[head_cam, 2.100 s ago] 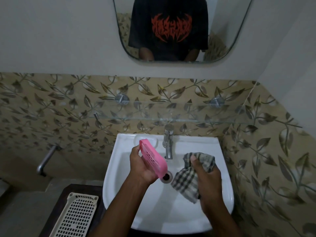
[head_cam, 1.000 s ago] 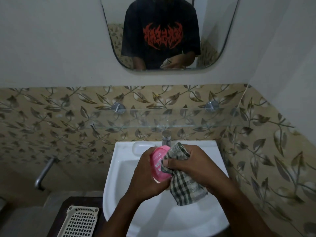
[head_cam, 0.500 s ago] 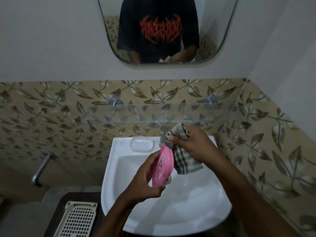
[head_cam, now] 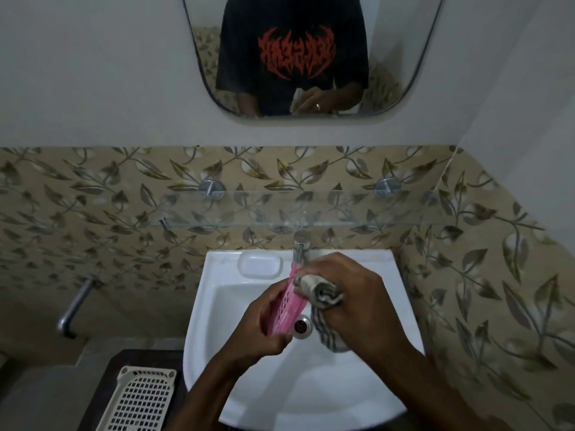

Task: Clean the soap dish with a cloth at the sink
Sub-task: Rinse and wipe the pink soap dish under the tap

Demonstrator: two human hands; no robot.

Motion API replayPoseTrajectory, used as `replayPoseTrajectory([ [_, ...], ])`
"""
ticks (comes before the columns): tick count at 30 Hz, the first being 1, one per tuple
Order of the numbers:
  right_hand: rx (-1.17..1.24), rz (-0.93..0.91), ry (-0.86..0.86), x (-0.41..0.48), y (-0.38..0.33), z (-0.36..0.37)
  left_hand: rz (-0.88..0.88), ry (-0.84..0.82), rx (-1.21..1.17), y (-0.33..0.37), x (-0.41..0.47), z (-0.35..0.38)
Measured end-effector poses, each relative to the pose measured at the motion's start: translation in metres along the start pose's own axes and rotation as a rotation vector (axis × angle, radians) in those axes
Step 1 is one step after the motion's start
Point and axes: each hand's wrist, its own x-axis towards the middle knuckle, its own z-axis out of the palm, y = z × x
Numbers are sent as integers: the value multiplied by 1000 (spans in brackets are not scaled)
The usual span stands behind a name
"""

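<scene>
- The sink lies under both my arms. All the work is over its bowl, and I see no water running.
- My right grip is curled round the bunched checked cloth. It presses the cloth against the top end of the dish from the dish's 3 o'clock side, and a tail of cloth hangs toward the bowl.
- My left grip pinches the pink soap dish by its lower end. The dish is tilted on edge, just above the drain at the drain's 11 o'clock.
- I judge the wiping to be partway done. The cloth is on the top end only, so the holed face lower down and the hidden back are left. After that the dish has to be set down.
- The mirror and the glass shelf sit at 12 o'clock, clear of my arms.
- The white slotted basket is at the sink's 8 o'clock, well apart.
- The tap stands at the bowl's 12 o'clock, just behind my right knuckles. It is the likeliest thing to knock.
</scene>
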Motion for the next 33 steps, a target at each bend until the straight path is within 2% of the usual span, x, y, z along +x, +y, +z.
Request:
replayPoseTrajectory([
  [1,81,56,25,2,1,-1,-7,-23,-10,0,0,1],
  [3,236,281,41,11,5,-3,-9,-69,-25,1,2,5],
  [5,281,466,2,21,13,-1,-4,-80,-37,2,4,8],
  [8,292,544,-3,27,19,4,9,-72,-44,5,7,9],
  [11,275,449,103,21,10,6,17,-62,-28,6,10,5],
  [14,111,100,180,5,1,16,-21,-16,-33,4,11,2],
  [16,34,-69,186,-9,-2,25,-52,11,-35,3,10,0],
  [19,30,-143,246,-17,7,30,-56,-13,-55,4,9,1],
  [20,74,-93,286,-13,10,30,-55,-37,-65,5,10,2],
  [22,227,196,340,0,12,26,-53,-81,-78,8,10,5],
  [24,417,540,264,14,17,22,-57,-100,-71,8,11,6],
  [26,463,653,185,20,21,19,-71,-101,-72,8,12,7],
  [28,418,552,178,19,16,16,-85,-89,-75,7,12,4],
  [31,160,80,141,8,9,20,-107,-50,-110,5,14,0],
  [33,-47,-151,58,-5,9,28,-109,-4,-113,4,16,-2],
])
